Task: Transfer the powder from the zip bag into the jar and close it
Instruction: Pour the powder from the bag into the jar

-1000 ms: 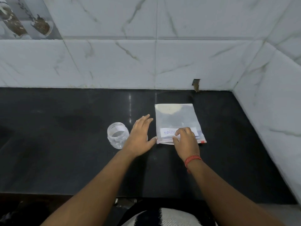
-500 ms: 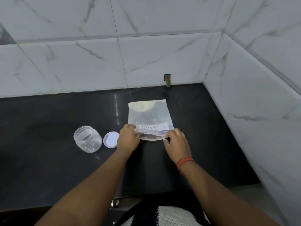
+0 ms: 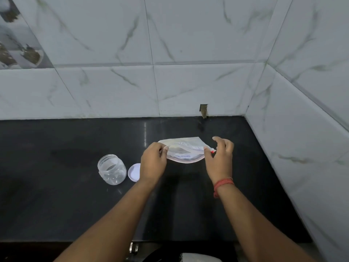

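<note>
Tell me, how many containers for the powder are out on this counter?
2. A clear plastic jar stands open left of the hands, its white lid lying beside it. A zip bag is held at its two ends by the left hand and right hand.

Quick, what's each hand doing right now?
Left hand: closed, pinching the left end of the zip bag at its top edge.
Right hand: pinching the bag's right end, other fingers loose.
</note>
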